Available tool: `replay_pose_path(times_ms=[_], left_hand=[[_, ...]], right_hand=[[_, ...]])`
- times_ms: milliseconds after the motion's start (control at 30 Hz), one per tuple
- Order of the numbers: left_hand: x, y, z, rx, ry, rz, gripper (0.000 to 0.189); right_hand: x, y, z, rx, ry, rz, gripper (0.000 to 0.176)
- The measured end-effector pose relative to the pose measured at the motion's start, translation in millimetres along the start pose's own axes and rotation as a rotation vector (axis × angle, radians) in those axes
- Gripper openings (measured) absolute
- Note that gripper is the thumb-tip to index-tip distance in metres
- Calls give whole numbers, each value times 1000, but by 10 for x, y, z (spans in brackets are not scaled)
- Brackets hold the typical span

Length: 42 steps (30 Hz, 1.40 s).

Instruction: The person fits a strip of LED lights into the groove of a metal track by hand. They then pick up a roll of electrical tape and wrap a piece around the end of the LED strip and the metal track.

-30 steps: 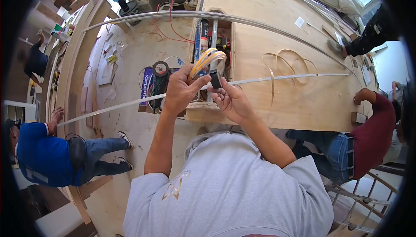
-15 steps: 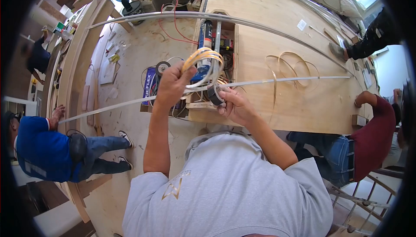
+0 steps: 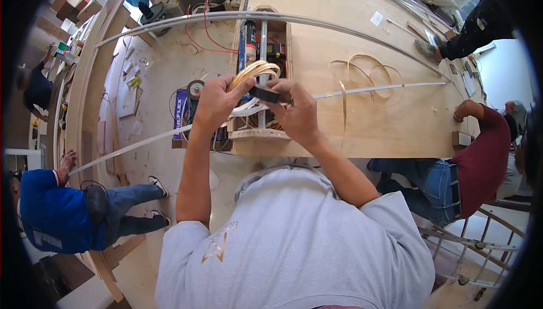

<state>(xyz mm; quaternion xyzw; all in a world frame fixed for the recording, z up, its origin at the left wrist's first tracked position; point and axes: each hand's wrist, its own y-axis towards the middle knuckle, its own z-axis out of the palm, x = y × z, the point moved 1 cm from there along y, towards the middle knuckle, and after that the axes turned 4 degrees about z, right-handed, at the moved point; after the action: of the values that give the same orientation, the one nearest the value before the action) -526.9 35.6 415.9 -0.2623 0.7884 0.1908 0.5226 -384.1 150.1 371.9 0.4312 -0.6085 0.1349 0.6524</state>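
My left hand (image 3: 215, 102) is closed around a coil of yellow-and-white LED strip (image 3: 254, 70), which loops up above the fingers. A roll of black tape (image 3: 264, 93) is gripped by my right hand (image 3: 298, 114), close beside my left fingertips. Just under both hands runs a long pale strip (image 3: 136, 146), stretching from the left across to the tabletop. Beneath them stands an open wooden toolbox (image 3: 260, 134) holding a tube (image 3: 250, 40) and other items. My hands cover part of its contents.
A person in a blue shirt (image 3: 54, 207) has a hand at the strip's left end. On the right, a person in a maroon shirt (image 3: 481, 156) leans at the plywood table (image 3: 317, 134). Thin looped banding (image 3: 344, 105) lies on it. A long curved strip (image 3: 317, 25) spans beyond the toolbox.
My right hand has risen and moved closer to my left hand, turning the tape roll from upright to lying more sideways. The whole view has shifted slightly.
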Motion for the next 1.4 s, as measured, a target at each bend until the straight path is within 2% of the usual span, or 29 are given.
replay_pose_path(times_ms=[133, 167, 267, 367, 567, 667, 767, 900, 1000, 1133, 1233, 1400], left_hand=[[-13, 48, 4, 39, -165, -67, 33], [-23, 59, 21, 39, -206, -22, 24], [-17, 92, 56, 39, -277, -7, 20], [-46, 76, 18, 68, -290, 1, 22], [5, 124, 23, 55, -215, 7, 16], [61, 157, 68, 49, -128, 59, 18], [54, 173, 139, -66, -120, 27, 20], [105, 205, 162, -55, -164, 27, 19], [140, 256, 164, -127, -279, 25, 19], [-7, 311, 180, -114, -395, 13, 22], [99, 366, 189, -106, -266, 8, 22], [68, 389, 276, -246, -203, -91, 15]], right_hand=[[-1, 165, -90, -33, -230, -179, 25], [18, 200, -113, -39, -273, -197, 26], [77, 259, -146, -2, -320, -184, 25], [74, 317, -183, 140, -377, -291, 32], [92, 436, -238, 308, -239, -126, 20], [248, 532, -305, 362, -198, 116, 22], [106, 583, -243, 234, -452, -172, 24], [119, 651, -257, 255, -542, -33, 27], [31, 694, -283, 210, -412, -106, 30], [87, 870, -429, 287, -332, -173, 31], [79, 972, -453, 368, -364, -159, 37], [8, 1018, -498, 480, -412, -137, 36]])
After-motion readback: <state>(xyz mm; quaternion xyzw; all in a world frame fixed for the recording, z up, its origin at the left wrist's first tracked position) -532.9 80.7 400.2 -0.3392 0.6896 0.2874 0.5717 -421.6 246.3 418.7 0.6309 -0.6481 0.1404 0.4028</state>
